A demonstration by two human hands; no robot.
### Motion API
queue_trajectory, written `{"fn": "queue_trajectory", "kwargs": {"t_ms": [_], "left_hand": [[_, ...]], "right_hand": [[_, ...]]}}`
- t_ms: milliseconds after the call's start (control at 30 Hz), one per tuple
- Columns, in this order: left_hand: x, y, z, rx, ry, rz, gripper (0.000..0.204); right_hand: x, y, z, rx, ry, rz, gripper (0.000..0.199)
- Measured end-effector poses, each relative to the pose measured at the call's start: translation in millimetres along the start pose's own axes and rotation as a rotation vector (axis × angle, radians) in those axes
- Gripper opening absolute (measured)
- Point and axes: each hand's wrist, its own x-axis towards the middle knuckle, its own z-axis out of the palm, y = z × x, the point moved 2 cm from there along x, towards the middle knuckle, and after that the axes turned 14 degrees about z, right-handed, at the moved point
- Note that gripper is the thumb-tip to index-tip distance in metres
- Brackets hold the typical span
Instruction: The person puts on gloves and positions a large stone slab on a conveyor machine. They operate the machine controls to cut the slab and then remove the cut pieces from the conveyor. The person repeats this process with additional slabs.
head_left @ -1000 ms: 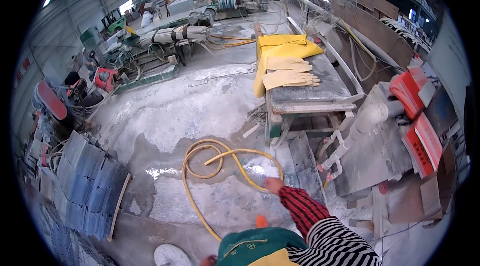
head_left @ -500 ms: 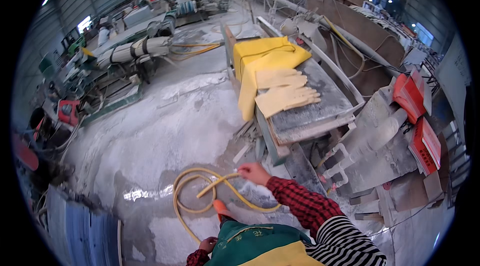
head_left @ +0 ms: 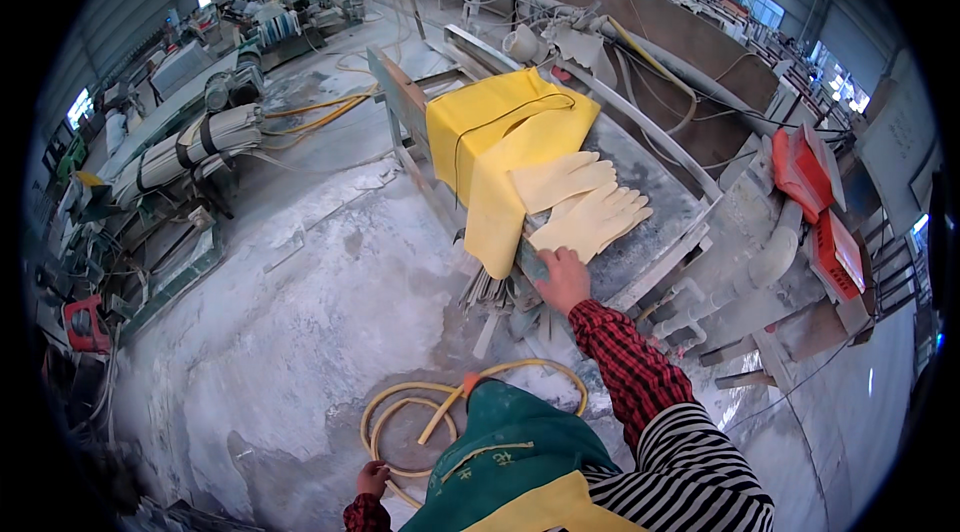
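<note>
Two pale rubber gloves (head_left: pixel 585 207) lie just beyond the right hand (head_left: pixel 563 279).

Right hand (head_left: pixel 563 277) sits at the near edge of the desk (head_left: pixel 640 242), and the way forward is blocked straight off by a pair of pale rubber gloves (head_left: pixel 585 207). Far-left of them, a yellow apron (head_left: pixel 505 147) drapes over the desk's left edge. Right of the gloves, bare grey slab gives passing room. Past the right rim, grey pipes (head_left: pixel 760 267) and red crates (head_left: pixel 815 202) crowd in. Left, the dusty white floor (head_left: pixel 310 302) lies wide open; near the left hand (head_left: pixel 372 478), a coiled yellow hose (head_left: pixel 450 407) loops across it.
</note>
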Motion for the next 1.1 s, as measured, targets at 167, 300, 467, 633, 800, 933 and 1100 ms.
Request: {"fn": "queue_trajectory", "kwargs": {"t_ms": [167, 300, 467, 633, 800, 933, 1100], "left_hand": [[57, 43, 2, -0.045, -0.177, -0.051, 0.027], [104, 81, -21, -0.071, -0.17, -0.05, 0.028], [213, 166, -57, -0.132, -0.1, -0.007, 0.028], [315, 394, -33, -0.117, -0.122, 0.543, 0.024], [278, 619, -18, -0.428, -0.303, 1.133, 0.022], [323, 650, -24, -0.532, -0.34, 1.21, 0.029], [442, 586, -66, -0.157, -0.206, 1.053, 0.024]], "right_hand": [[42, 29, 42, -0.304, -0.059, 0.018, 0.041], [80, 59, 22, -0.037, -0.114, 0.336, 0.019], [196, 41, -79, 0.987, 0.23, 0.452, 0.004], [277, -118, -92, 1.21, -0.052, 0.196, 0.009], [288, -248, 17, 1.073, -0.408, 0.009, 0.013], [289, -333, 127, 1.053, -0.532, -0.163, 0.01], [273, -388, 250, 1.147, -0.808, 0.1, 0.007]]}}
